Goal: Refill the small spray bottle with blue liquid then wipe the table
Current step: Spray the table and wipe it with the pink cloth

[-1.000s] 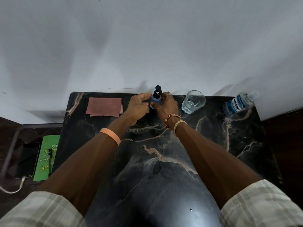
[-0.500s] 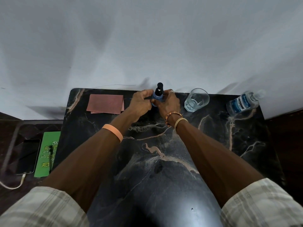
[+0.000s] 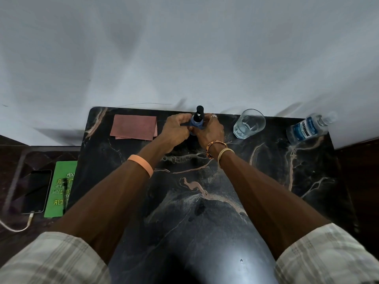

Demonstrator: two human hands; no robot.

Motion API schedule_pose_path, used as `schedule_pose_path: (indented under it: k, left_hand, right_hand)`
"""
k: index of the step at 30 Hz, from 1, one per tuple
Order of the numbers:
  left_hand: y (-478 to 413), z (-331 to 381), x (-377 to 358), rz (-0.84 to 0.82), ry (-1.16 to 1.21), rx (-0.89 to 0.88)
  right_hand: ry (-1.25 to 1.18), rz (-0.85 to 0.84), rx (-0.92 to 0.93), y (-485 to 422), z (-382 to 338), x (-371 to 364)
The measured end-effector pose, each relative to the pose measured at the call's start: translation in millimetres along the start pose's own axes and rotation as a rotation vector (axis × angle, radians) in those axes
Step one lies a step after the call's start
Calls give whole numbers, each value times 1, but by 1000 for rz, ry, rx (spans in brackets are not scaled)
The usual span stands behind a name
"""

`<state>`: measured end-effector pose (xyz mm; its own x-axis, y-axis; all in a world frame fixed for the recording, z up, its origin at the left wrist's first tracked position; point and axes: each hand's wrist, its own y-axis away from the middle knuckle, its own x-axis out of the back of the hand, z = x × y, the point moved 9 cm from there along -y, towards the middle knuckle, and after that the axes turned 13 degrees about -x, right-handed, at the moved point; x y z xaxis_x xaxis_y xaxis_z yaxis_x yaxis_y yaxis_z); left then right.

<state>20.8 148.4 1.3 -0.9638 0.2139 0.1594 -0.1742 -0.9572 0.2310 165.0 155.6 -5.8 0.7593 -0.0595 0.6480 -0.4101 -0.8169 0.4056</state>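
Note:
A small blue spray bottle (image 3: 196, 122) with a black pump top stands upright near the far edge of the black marble table (image 3: 205, 181). My left hand (image 3: 176, 128) grips its body from the left, and my right hand (image 3: 211, 129) grips it from the right. The lower part of the bottle is hidden behind my fingers. A clear mouthwash bottle (image 3: 307, 130) with a blue label and blue liquid lies tilted at the far right corner. A folded pink cloth (image 3: 134, 127) lies flat at the far left.
A clear drinking glass (image 3: 248, 124) stands just right of my right hand. A white wall rises behind the table. On a lower surface to the left lie a phone (image 3: 34, 190) on a cable and a green card (image 3: 61, 187).
The spray bottle's black top has gone from tilted to upright between my hands. Both hands stay around the bottle; the view has shifted slightly.

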Motion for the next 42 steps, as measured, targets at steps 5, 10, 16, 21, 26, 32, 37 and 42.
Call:
schedule_pose_path:
  k: [5,10,16,21,26,32,37,42]
  left_hand:
    - [2,-3,-2,-3,20,3]
    - [-1,-7,-1,1,28,-3]
    - [-4,-15,7,27,-127,-2]
    - [14,-13,54,198,-336,-74]
    - [41,-29,91,274,-503,-48]
    - [71,-43,95,303,-506,-27]
    - [86,-49,98,323,-488,-49]
    - [94,-59,121,421,-494,-41]
  right_hand:
    - [4,2,-23,-1,3,-1]
    - [-9,0,-30,1,3,-1]
    - [131,-32,-98,1,9,-3]
    - [344,9,-194,13,29,9]
    - [473,-157,-175,32,43,-6]
    - [449,-216,-9,62,40,-32]
    - [404,-304,147,82,21,-61]
    - [406,-287,303,94,-8,-81]
